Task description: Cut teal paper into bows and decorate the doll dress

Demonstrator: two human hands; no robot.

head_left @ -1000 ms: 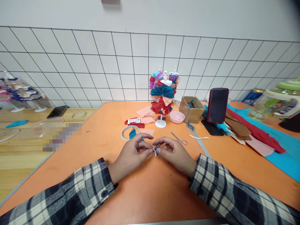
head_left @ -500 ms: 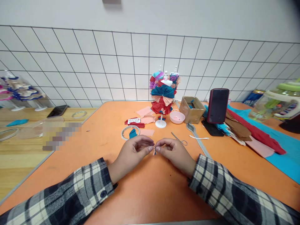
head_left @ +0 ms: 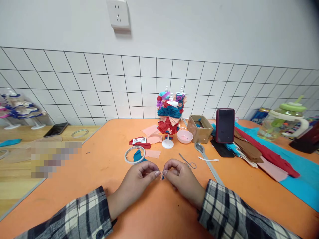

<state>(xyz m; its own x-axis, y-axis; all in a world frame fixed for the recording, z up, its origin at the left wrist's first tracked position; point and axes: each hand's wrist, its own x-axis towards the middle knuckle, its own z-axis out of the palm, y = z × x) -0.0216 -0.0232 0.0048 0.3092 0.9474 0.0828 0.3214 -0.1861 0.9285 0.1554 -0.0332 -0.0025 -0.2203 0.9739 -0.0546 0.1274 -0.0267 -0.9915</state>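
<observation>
Between the fingertips of both hands is a tiny pink and blue paper piece (head_left: 162, 176), held just above the orange table. My left hand (head_left: 139, 177) pinches its left side with thumb and forefinger. From the other side my right hand (head_left: 181, 176) pinches it too, fingers curled in. The piece's exact shape is too small to make out. Beyond the hands stands a small dress form (head_left: 169, 114) on a white base, dressed in teal, pink and red pleated paper. Scissors (head_left: 187, 161) lie just past my right hand, and a tape roll (head_left: 135, 155) past my left.
Behind are a pink bowl (head_left: 185, 136), a cardboard box (head_left: 200, 129) and an upright phone (head_left: 225, 126). Crepe paper sheets (head_left: 264, 149) and a clear jug (head_left: 279, 122) fill the right side. More decorated forms (head_left: 21, 108) stand at left on a wooden table.
The view has tilted up, so everything sits lower and the wall socket shows. Both hands keep their pinch on the paper piece, their fingertips slightly farther apart.
</observation>
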